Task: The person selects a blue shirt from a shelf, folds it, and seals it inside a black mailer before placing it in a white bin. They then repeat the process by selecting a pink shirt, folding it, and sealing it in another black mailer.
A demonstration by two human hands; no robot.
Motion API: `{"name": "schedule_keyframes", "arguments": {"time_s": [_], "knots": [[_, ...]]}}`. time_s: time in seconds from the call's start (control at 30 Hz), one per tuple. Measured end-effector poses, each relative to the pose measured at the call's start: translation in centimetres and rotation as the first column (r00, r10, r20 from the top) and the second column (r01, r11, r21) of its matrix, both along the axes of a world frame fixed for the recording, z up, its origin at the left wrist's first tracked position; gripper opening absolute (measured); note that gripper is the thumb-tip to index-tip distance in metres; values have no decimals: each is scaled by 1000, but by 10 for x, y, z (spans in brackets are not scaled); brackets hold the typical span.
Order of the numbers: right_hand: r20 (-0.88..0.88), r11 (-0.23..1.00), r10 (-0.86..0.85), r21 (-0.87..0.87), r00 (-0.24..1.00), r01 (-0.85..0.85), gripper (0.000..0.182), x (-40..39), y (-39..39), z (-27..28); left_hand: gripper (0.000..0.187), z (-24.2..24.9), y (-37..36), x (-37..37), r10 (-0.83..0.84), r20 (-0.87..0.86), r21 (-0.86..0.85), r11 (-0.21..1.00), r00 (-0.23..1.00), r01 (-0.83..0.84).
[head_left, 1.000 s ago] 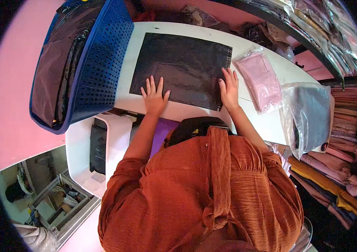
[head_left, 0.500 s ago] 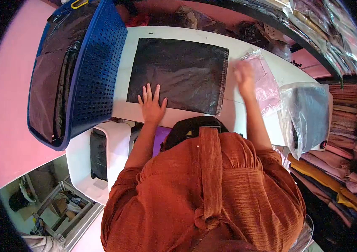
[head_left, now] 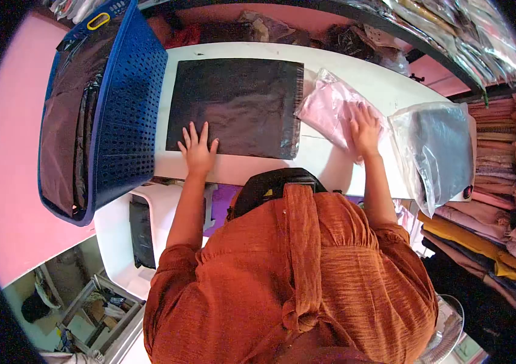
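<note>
A flat black plastic mailing bag point(head_left: 240, 103) lies on the white table point(head_left: 209, 162). My left hand point(head_left: 199, 150) rests on its near left corner with the fingers spread. To the right of the bag is a pink folded garment in a clear plastic bag point(head_left: 334, 103), tilted and touching or nearly touching the black bag's right edge. My right hand point(head_left: 365, 130) lies open on this pink package, fingers apart. Beyond it, at the table's right end, sits a dark blue-grey item in a clear plastic bag point(head_left: 437, 145).
A blue perforated basket point(head_left: 126, 115) holding black plastic bags stands at the table's left. Below it is a white bin point(head_left: 112, 242) with a black package. Folded fabrics point(head_left: 494, 145) are stacked at the right, and a shelf point(head_left: 415, 48) with plastic-wrapped packages overhangs the back.
My right hand has come down onto the pink package, which now lies turned and closer to the black bag. My left hand stays on the black bag. The view has shifted slightly.
</note>
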State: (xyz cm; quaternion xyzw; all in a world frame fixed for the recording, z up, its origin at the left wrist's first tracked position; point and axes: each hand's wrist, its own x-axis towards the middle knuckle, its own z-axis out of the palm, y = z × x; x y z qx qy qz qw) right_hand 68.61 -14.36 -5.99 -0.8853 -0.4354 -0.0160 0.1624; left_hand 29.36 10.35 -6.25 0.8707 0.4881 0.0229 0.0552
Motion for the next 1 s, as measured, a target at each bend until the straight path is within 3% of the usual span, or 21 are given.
{"name": "schedule_keyframes", "arguments": {"time_s": [0.03, 0.07, 0.17, 0.23, 0.33, 0.4, 0.53, 0.63, 0.67, 0.7, 0.83, 0.9, 0.93, 0.97, 1.0], "knots": [[-51, 1000, -4, 5, 999, 4, 51, 9, -5, 0, 61, -1, 4, 2, -2, -3, 3, 1000, 1000, 2], [-55, 986, -37, 159, 998, 46, 46, 20, -10, -4, 60, -2, 8, 5, -38, 72, 16, 999, 997, 37], [-192, 989, -47, 132, 980, 74, 42, 35, -17, 11, 56, 6, 5, 29, -177, 239, 27, 984, 955, 176], [-105, 986, -87, 133, 991, 101, 43, 46, -12, 6, 57, 15, -3, 55, -271, 313, 2, 959, 910, 284], [-250, 996, -83, 17, 965, 90, 50, 65, -7, 6, 60, 19, -11, 93, -393, 477, 23, 900, 786, 436], [-538, 982, -163, -171, 827, 82, 54, 78, -5, 5, 64, 25, -15, 116, -446, 510, 14, 859, 736, 511], [-467, 985, -50, -170, 883, -35, 51, 68, -3, 29, 75, 39, -20, 159, -516, 568, -5, 777, 642, 629], [-532, 994, 17, -81, 846, -71, 44, 55, -6, 42, 83, 51, -22, 189, -529, 636, -21, 716, 562, 698], [-646, 995, 56, -22, 761, -92, 38, 51, -7, 48, 96, 56, -21, 199, -523, 634, -44, 710, 569, 702], [-745, 994, 100, 40, 660, -105, 32, 45, -8, 55, 96, 60, -21, 209, -524, 635, -44, 709, 568, 704], [-763, 983, 183, 125, 620, -136, 27, 9, -14, 98, 113, 69, -16, 234, -455, 749, -80, 659, 482, 747], [-786, 956, 291, 226, 546, -185, 29, 3, -21, 97, 114, 69, -13, 239, -393, 774, -231, 556, 497, 798], [-785, 958, 286, 226, 549, -176, 29, 0, -25, 99, 100, 68, -16, 240, -365, 782, -231, 584, 506, 778], [-706, 948, 316, 207, 633, -242, 33, -4, -28, 101, 100, 64, -13, 242, -373, 781, -229, 575, 501, 785], [-617, 935, 348, 179, 706, -305, 38, -7, -31, 104, 93, 54, -8, 243, -262, 793, -368, 512, 549, 776]]}}
